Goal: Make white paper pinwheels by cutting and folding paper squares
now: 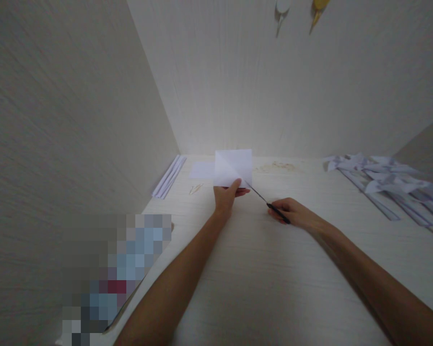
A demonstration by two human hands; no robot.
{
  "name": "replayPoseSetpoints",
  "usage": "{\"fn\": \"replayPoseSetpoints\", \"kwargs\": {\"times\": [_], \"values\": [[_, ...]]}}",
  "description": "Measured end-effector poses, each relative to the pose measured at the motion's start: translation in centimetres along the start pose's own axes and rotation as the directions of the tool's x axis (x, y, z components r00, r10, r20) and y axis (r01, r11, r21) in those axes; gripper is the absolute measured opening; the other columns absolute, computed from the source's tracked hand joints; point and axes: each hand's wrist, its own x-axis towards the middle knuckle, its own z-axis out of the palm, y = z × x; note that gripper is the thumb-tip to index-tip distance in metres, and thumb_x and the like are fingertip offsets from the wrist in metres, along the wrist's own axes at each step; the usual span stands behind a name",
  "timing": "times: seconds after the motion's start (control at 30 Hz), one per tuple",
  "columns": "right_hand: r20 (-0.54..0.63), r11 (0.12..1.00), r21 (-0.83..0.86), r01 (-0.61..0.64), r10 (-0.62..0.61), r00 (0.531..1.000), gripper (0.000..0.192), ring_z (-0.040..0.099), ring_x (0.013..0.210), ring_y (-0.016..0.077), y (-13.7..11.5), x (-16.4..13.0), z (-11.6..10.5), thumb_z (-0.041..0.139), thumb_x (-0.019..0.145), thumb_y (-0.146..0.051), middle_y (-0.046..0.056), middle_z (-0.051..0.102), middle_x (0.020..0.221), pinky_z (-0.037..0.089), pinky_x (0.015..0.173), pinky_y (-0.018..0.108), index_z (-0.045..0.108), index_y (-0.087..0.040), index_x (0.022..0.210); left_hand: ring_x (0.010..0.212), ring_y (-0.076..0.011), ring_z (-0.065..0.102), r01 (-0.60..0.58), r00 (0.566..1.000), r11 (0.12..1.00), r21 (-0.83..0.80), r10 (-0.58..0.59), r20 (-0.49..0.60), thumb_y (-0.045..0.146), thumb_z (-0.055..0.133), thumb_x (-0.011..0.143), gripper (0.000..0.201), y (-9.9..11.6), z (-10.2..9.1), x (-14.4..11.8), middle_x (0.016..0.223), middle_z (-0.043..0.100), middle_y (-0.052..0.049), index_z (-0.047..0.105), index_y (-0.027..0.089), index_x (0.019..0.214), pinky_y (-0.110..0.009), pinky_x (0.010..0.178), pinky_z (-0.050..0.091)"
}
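My left hand [226,196] pinches the lower edge of a white sheet of paper [234,166], thumb in front and fingers behind. A diagonal crease runs across the sheet. In my right hand [288,210] is a pair of scissors [276,211] with dark handles. Its blades point up and left and meet the sheet's lower right part, close to my left thumb. Whether the blades are apart I cannot tell. Behind the held sheet, another white paper [202,170] lies flat on the table.
Rolled white paper sticks [169,177] lie at the left wall, with small thin sticks [196,188] nearby. Paper pinwheels [382,180] on sticks are heaped at the right. Rubber bands [283,166] seem to lie at the back. A blurred-out patch [130,269] covers something at lower left.
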Motion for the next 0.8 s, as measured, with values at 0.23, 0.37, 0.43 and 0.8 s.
{"fn": "replayPoseSetpoints", "kwargs": {"times": [0.23,0.37,0.43,0.8], "values": [[-0.011,1.0,-0.024,0.011,-0.011,1.0,0.039,0.028,0.045,0.0071,-0.04,-0.02,0.05,0.044,0.075,-0.048,-0.005,0.031,0.049,0.02,0.043,0.023,0.035,-0.018,0.051,0.046,-0.0149,0.06,-0.002,1.0,1.0,-0.009,0.003,0.013,0.02,0.062,0.06,0.016,-0.11,-0.13,0.04,0.059,0.064,-0.008,0.057,0.006,0.067,-0.022,0.045,0.051],[-0.016,1.0,-0.016,0.005,-0.005,1.0,0.039,0.026,0.045,0.0067,0.14,0.06,0.09,0.044,0.074,-0.048,-0.005,0.029,0.049,0.019,0.043,0.023,0.034,-0.018,0.052,0.045,-0.0145,0.06,-0.005,1.0,1.0,-0.009,0.005,0.007,0.02,0.062,0.059,0.016,-0.15,-0.09,0.07,0.057,0.064,-0.007,0.057,0.006,0.067,-0.021,0.044,0.05],[-0.016,1.0,-0.019,0.013,-0.014,1.0,0.039,0.026,0.045,0.0067,0.38,0.17,0.1,0.044,0.074,-0.048,-0.005,0.029,0.049,0.018,0.043,0.023,0.034,-0.018,0.051,0.044,-0.0146,0.059,0.001,1.0,1.0,-0.012,-0.001,0.003,0.019,0.062,0.059,0.015,-0.17,-0.08,0.1,0.055,0.063,-0.006,0.056,0.007,0.065,-0.021,0.044,0.05],[-0.013,1.0,-0.016,0.02,-0.021,1.0,0.04,0.029,0.045,0.0075,0.37,0.17,-0.03,0.043,0.075,-0.048,-0.005,0.032,0.048,0.02,0.044,0.024,0.035,-0.018,0.05,0.041,-0.0132,0.057,0.069,0.993,0.994,0.082,-0.077,0.087,0.028,0.061,0.061,0.021,-0.52,-0.37,0.15,0.049,0.062,-0.007,0.057,0.008,0.059,-0.022,0.042,0.047]]}}
